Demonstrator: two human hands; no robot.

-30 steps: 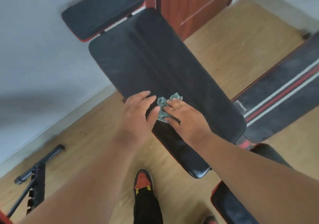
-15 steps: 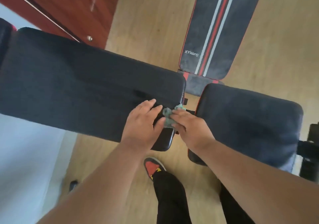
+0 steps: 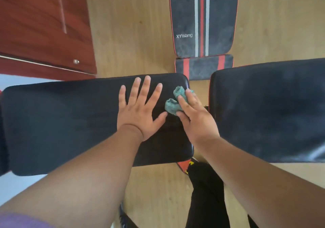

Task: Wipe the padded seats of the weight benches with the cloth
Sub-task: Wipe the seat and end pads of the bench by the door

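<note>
The left hand [image 3: 139, 111] lies flat with fingers spread on the black padded seat [image 3: 61, 122], holding nothing. Just beside its thumb, the right hand [image 3: 197, 119] presses the crumpled teal cloth [image 3: 173, 103] onto the seat with straight fingers, near the pad's far right corner. A second black pad [image 3: 272, 111] sits past the gap to the right; a striped bench pad [image 3: 186, 17] lies on the wooden floor [image 3: 131, 34] beyond.

Soft daylight, slight blur, wide-angle bending
</note>
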